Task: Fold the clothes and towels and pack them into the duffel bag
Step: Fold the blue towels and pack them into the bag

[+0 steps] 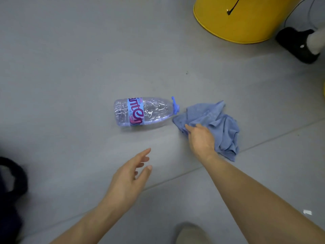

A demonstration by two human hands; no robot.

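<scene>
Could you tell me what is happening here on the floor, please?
A person is reaching down to the grey floor. Their right hand grips a crumpled blue cloth, not yet folded, while the left hand hovers open nearby, holding nothing. A clear plastic bottle lies on its side right beside the cloth, cap end toward it. A yellow bin stands further off.

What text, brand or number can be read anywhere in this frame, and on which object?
"nten": large magenta letters on the blue label of the plastic bottle lying on the floor; the letter before them is not clear.
Small print on that label: too blurred to read.
No other text shows.
</scene>
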